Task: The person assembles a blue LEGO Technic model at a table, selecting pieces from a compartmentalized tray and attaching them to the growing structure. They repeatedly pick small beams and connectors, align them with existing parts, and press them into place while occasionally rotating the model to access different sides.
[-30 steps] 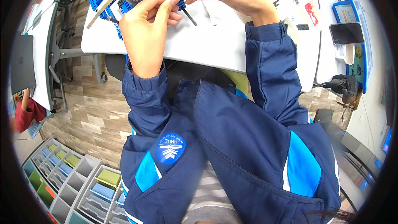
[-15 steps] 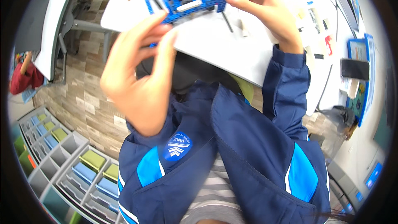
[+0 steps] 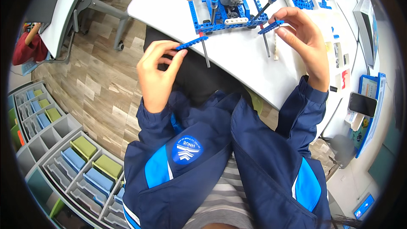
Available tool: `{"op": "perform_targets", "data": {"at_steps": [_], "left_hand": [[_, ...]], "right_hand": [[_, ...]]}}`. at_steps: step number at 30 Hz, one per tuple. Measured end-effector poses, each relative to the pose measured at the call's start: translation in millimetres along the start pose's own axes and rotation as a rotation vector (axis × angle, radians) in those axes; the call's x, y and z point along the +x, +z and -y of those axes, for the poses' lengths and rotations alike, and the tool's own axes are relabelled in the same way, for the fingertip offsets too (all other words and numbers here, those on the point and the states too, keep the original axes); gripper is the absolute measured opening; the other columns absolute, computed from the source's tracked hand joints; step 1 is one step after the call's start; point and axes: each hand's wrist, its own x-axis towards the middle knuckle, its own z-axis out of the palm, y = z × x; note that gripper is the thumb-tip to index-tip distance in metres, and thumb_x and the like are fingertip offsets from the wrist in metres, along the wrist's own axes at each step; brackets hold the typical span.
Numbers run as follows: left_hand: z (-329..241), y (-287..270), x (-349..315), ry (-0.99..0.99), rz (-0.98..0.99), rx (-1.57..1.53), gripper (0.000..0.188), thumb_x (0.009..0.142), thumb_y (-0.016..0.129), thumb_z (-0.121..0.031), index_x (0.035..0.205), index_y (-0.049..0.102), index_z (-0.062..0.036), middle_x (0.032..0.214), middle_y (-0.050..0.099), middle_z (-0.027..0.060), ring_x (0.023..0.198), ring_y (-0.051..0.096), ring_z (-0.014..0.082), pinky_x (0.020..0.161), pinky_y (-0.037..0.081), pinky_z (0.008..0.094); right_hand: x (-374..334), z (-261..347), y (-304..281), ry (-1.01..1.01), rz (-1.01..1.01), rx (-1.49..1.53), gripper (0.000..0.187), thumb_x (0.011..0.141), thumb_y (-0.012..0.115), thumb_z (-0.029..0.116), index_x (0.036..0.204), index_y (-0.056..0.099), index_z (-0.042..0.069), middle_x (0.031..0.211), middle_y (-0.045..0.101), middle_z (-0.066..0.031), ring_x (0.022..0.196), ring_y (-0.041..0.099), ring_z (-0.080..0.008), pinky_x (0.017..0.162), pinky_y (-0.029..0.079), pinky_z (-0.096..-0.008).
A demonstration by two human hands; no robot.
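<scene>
A blue brick-built frame (image 3: 229, 4) with a white beam across its top stands on the white table (image 3: 169, 4), and everything here sits in relation to it. Just off the frame's near left corner, the left hand (image 3: 157, 76) pinches a short blue studded beam (image 3: 191, 43) between thumb and fingertips; a dark axle (image 3: 205, 53) hangs down from the beam's end nearest the frame. The other fingers of that hand curl loosely, and the hand hovers over the table edge, apart from the frame.

At the frame's near right corner, the right hand (image 3: 305, 42) grips a second blue beam (image 3: 269, 27) between thumb and forefinger, the beam's inner end touching or just beside the frame. A second dark axle (image 3: 265, 44) and a pale, thin rod (image 3: 275, 44) hang down from this beam, above the tabletop.

Farther right of the frame, a phone (image 3: 361, 104) lies by the table's edge. Left of the frame, down on the floor, stands a grey rack of sorting trays (image 3: 76, 161).
</scene>
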Motion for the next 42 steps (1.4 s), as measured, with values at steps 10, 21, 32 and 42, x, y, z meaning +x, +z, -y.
{"op": "perform_targets", "data": {"at_steps": [10, 21, 32, 42], "left_hand": [[-13.1, 5.4, 12.2, -0.01, -0.051, -0.445, 0.022, 0.084, 0.071, 0.009, 0.104, 0.064, 0.004, 0.107, 0.065, 0.0114, 0.093, 0.067, 0.0162, 0.078, 0.055, 0.0247], [-16.0, 13.8, 19.7, 0.186, -0.045, -0.324, 0.023, 0.076, 0.074, 0.01, 0.097, 0.067, 0.0032, 0.098, 0.069, 0.0134, 0.084, 0.068, 0.0172, 0.073, 0.054, 0.0264], [-11.8, 13.5, 24.7, 0.316, 0.011, -0.296, 0.027, 0.071, 0.076, 0.012, 0.095, 0.069, 0.0018, 0.093, 0.071, 0.0138, 0.082, 0.069, 0.0202, 0.072, 0.055, 0.0281], [-8.6, 12.0, 27.3, 0.388, 0.048, -0.291, 0.027, 0.071, 0.077, 0.011, 0.094, 0.07, 0.0008, 0.092, 0.071, 0.0126, 0.084, 0.07, 0.0237, 0.072, 0.055, 0.0294]], "right_hand": [[-7.8, 1.2, -10.8, 0.256, -0.077, -0.066, 0.034, 0.088, 0.063, -0.006, 0.121, 0.057, -0.005, 0.12, 0.06, -0.0084, 0.105, 0.061, -0.0149, 0.092, 0.052, -0.0275], [-3.0, -11.2, 20.0, 0.215, -0.368, -0.758, 0.018, 0.084, 0.069, 0.0, 0.101, 0.064, -0.003, 0.082, 0.066, -0.0086, 0.068, 0.061, -0.0153, 0.064, 0.05, -0.0288], [-1.0, 6.6, 29.5, 0.277, -0.665, -0.767, 0.018, 0.079, 0.068, 0.003, 0.097, 0.067, -0.002, 0.077, 0.066, -0.0086, 0.072, 0.068, -0.0182, 0.066, 0.051, -0.0313], [-3.9, 53.2, 74.0, -0.113, -0.143, -0.535, 0.026, 0.073, 0.074, -0.009, 0.098, 0.073, -0.001, 0.087, 0.069, -0.0124, 0.075, 0.067, -0.0222, 0.065, 0.052, -0.0288]]}}
